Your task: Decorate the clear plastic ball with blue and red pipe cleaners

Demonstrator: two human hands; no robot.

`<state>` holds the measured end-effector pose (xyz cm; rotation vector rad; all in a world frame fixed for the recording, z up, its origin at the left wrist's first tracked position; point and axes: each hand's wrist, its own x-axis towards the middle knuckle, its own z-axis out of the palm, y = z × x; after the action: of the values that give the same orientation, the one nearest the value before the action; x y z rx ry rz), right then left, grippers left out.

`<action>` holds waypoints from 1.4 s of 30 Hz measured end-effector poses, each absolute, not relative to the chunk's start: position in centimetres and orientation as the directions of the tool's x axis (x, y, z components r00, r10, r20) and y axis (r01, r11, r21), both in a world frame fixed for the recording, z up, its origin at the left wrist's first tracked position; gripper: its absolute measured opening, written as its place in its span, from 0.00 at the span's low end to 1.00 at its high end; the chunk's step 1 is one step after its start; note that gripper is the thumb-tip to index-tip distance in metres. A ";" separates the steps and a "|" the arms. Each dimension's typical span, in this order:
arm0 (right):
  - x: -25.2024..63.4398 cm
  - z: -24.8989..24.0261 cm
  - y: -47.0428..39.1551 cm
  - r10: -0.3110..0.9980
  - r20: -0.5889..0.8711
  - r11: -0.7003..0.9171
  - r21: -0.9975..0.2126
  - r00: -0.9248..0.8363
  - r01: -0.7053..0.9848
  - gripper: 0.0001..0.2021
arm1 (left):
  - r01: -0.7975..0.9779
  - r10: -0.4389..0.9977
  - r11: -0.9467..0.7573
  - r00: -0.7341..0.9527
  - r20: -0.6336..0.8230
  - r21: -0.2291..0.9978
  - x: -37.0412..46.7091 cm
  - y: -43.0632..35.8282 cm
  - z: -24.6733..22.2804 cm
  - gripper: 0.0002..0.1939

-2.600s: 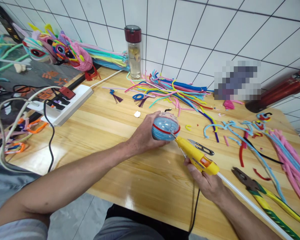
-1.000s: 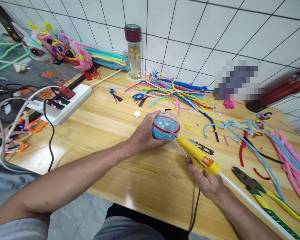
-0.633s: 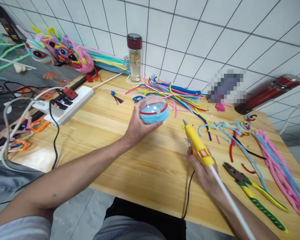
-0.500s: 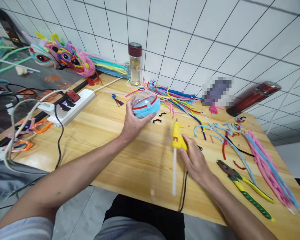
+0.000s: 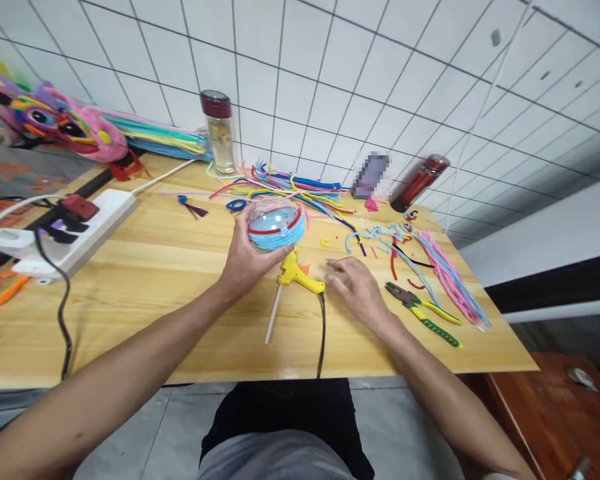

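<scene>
My left hand (image 5: 244, 257) is closed round a clear plastic ball (image 5: 276, 227), its lower part wrapped in light blue pipe cleaners with a red one running along above them. Just below the ball, a yellow glue gun (image 5: 296, 275) rests on the wooden table, a glue stick (image 5: 273, 313) poking out of its back end. To the right of the glue gun's handle, my right hand (image 5: 359, 290) hovers low with fingers apart and nothing in them. Pliers (image 5: 423, 312) with green and yellow handles lie to the right of that hand.
Loose pipe cleaners (image 5: 300, 190) are heaped near the wall, and a pink and blue bundle (image 5: 453, 280) lies at right. A glass bottle (image 5: 220, 137), a red flask (image 5: 420, 183) and a power strip (image 5: 97, 223) stand around. The glue gun's black cord (image 5: 322, 337) runs over the front edge.
My right hand has let go of the glue gun, which now lies on the table. The ball stays in my left hand. The view has turned to the right.
</scene>
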<state>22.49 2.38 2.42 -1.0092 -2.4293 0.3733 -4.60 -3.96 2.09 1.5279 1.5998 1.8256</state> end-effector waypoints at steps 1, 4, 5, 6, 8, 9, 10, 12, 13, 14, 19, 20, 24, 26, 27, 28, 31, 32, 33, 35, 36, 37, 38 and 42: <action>24.3 2.6 3.1 0.759 0.346 0.649 -0.457 -0.551 0.607 0.11 | 0.413 0.773 -0.356 -0.373 0.513 0.838 -4.3 -4.3 2.2 0.55; 29.3 2.8 5.2 0.863 0.335 0.505 -0.526 -0.380 0.684 0.12 | 0.406 0.816 -0.365 -0.294 0.498 0.838 -3.7 -5.2 2.4 0.57; 30.6 2.8 5.6 0.876 0.328 0.480 -0.530 -0.352 0.700 0.12 | 0.406 0.822 -0.364 -0.283 0.494 0.838 -3.5 -5.4 2.5 0.58; 31.7 2.7 5.8 0.886 0.314 0.461 -0.531 -0.341 0.711 0.13 | 0.406 0.825 -0.361 -0.280 0.490 0.840 -3.4 -5.6 2.6 0.58; 33.3 2.5 5.8 0.900 0.284 0.434 -0.531 -0.330 0.728 0.13 | 0.386 0.833 -0.354 -0.283 0.475 0.852 -3.2 -5.8 2.6 0.58; 33.9 2.4 5.7 0.907 0.267 0.422 -0.530 -0.327 0.736 0.13 | 0.361 0.843 -0.350 -0.281 0.459 0.864 -3.2 -5.9 2.6 0.57; 34.3 2.4 5.4 0.912 0.254 0.410 -0.528 -0.322 0.744 0.13 | 0.329 0.855 -0.345 -0.277 0.439 0.879 -3.1 -6.0 2.7 0.56; 35.0 2.2 4.8 0.919 0.243 0.392 -0.517 -0.309 0.760 0.12 | 0.270 0.881 -0.323 -0.264 0.392 0.907 -2.8 -6.2 2.7 0.54; 35.2 2.2 4.5 0.920 0.246 0.391 -0.511 -0.305 0.766 0.12 | 0.250 0.893 -0.306 -0.260 0.369 0.918 -2.6 -6.2 2.6 0.53; 35.3 2.1 4.1 0.918 0.252 0.396 -0.505 -0.307 0.767 0.12 | 0.238 0.903 -0.285 -0.258 0.343 0.929 -2.5 -6.3 2.6 0.52; 32.8 1.9 2.7 0.817 0.287 0.575 -0.446 -0.500 0.686 0.11 | 0.200 0.940 -0.173 -0.258 0.222 0.964 -1.7 -6.2 1.6 0.49; 31.8 1.9 2.7 0.785 0.288 0.619 -0.422 -0.549 0.663 0.12 | 0.191 0.945 -0.166 -0.251 0.212 0.968 -1.5 -6.2 1.4 0.49; 28.3 1.6 3.4 0.729 0.231 0.683 -0.315 -0.645 0.659 0.12 | 0.158 0.962 -0.160 -0.194 0.190 0.974 -1.0 -6.4 1.1 0.52; 27.4 1.4 4.0 0.736 0.197 0.676 -0.268 -0.648 0.687 0.11 | 0.164 0.971 -0.143 -0.170 0.170 0.976 -0.8 -6.6 1.3 0.54; 27.2 1.3 4.2 0.737 0.188 0.675 -0.255 -0.649 0.693 0.11 | 0.174 0.973 -0.135 -0.165 0.164 0.975 -0.8 -6.6 1.4 0.54; 27.2 1.3 4.3 0.733 0.190 0.679 -0.255 -0.653 0.689 0.10 | 0.189 0.973 -0.133 -0.162 0.164 0.973 -0.8 -6.7 1.5 0.54; 27.4 1.8 4.4 0.722 0.235 0.687 -0.363 -0.651 0.630 0.10 | 0.227 0.961 -0.163 -0.185 0.206 0.960 -0.8 -6.8 1.7 0.54; 27.3 2.3 4.3 0.730 0.256 0.672 -0.434 -0.633 0.600 0.09 | 0.229 0.952 -0.184 -0.199 0.231 0.956 -0.9 -6.7 1.6 0.54; 27.1 3.0 4.2 0.747 0.272 0.646 -0.513 -0.607 0.565 0.08 | 0.228 0.942 -0.207 -0.216 0.256 0.951 -1.0 -6.7 1.6 0.54; 26.2 4.8 3.9 0.783 0.288 0.577 -0.666 -0.551 0.473 0.09 | 0.222 0.920 -0.249 -0.249 0.302 0.943 -1.4 -6.5 1.5 0.55; 25.5 5.8 3.8 0.794 0.286 0.544 -0.729 -0.536 0.416 0.10 | 0.223 0.910 -0.265 -0.263 0.320 0.938 -1.6 -6.4 1.5 0.55; 24.6 6.8 3.7 0.794 0.280 0.514 -0.782 -0.539 0.351 0.11 | 0.228 0.900 -0.277 -0.277 0.335 0.933 -1.7 -6.3 1.5 0.56; 23.7 7.7 3.5 0.788 0.274 0.491 -0.820 -0.551 0.295 0.12 | 0.238 0.891 -0.284 -0.291 0.347 0.929 -1.9 -6.2 1.5 0.56; 20.0 9.4 3.3 0.752 0.281 0.462 -0.869 -0.596 0.174 0.13 | 0.266 0.884 -0.282 -0.303 0.357 0.922 -2.2 -5.9 1.5 0.55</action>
<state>19.97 3.27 9.41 -0.7680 -2.0440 1.1102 -2.17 -5.88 1.47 1.4406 1.4671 1.6239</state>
